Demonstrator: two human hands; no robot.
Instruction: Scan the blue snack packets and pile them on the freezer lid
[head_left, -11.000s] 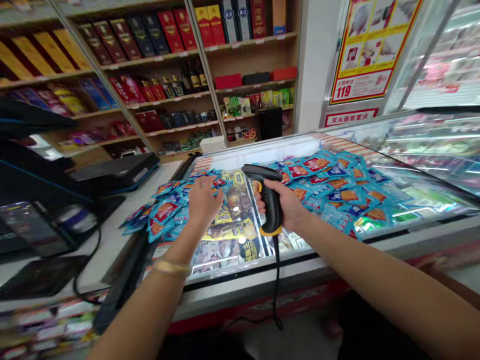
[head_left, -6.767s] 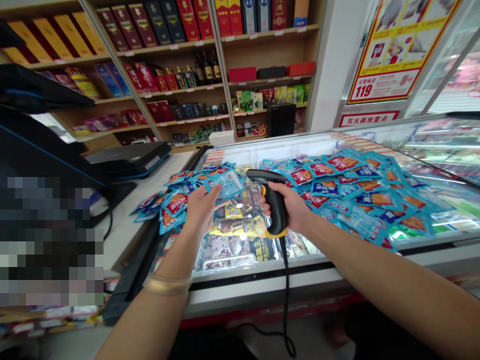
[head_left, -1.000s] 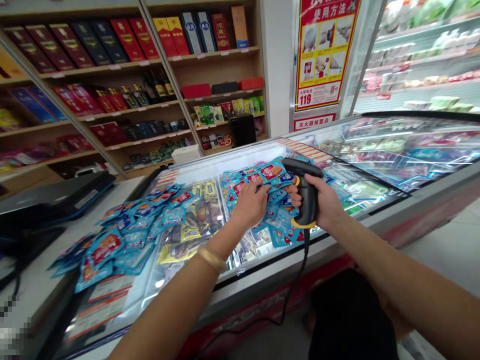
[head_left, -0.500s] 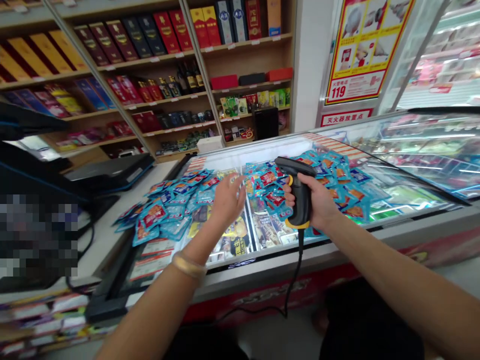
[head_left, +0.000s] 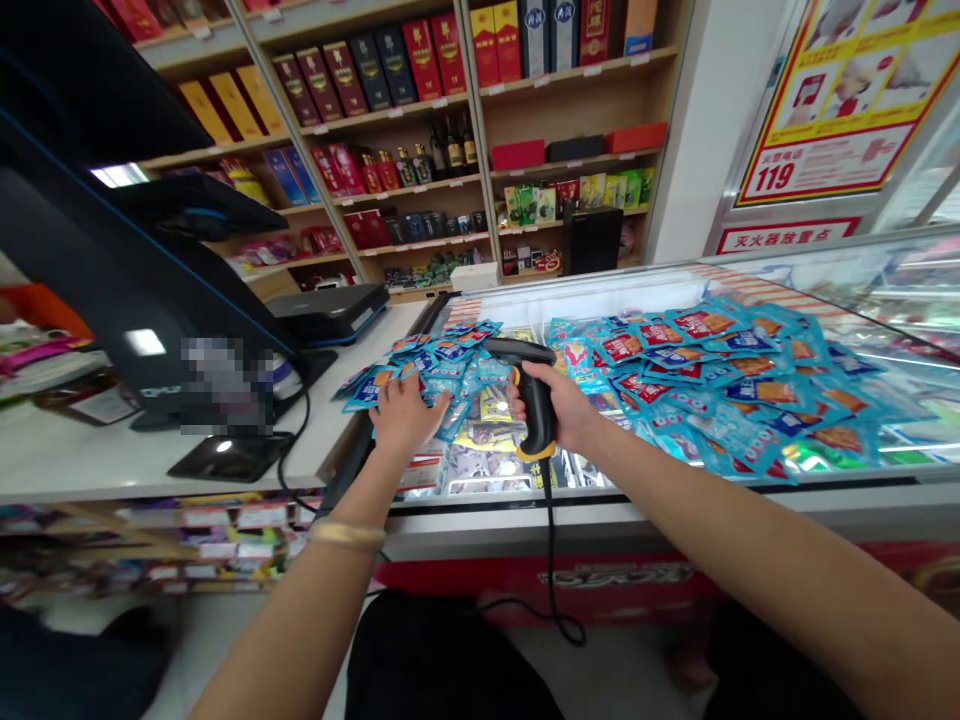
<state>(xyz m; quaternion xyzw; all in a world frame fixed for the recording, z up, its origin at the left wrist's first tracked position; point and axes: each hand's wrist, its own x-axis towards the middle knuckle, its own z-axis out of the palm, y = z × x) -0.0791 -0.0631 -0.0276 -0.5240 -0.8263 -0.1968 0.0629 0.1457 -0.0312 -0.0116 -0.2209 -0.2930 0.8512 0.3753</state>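
My right hand (head_left: 564,412) is wrapped round the grip of a black barcode scanner (head_left: 531,392) with yellow trim, its head pointing left over the freezer lid. My left hand (head_left: 405,415) lies on the near edge of the left heap of blue snack packets (head_left: 431,362), fingers stretched flat over them. I see no packet lifted in that hand. A larger heap of blue and red packets (head_left: 712,375) spreads to the right of the scanner. The scanner's black cable (head_left: 551,560) hangs down in front of the freezer.
The packets lie on a glass-topped chest freezer (head_left: 675,490) with goods inside. To the left, a white counter (head_left: 90,450) carries a dark till screen (head_left: 112,270) and cables. Shelves of boxed goods (head_left: 450,120) fill the back wall.
My left hand has moved left from between the two heaps and come down onto the left heap. The view has swung left. My right hand still grips the scanner.
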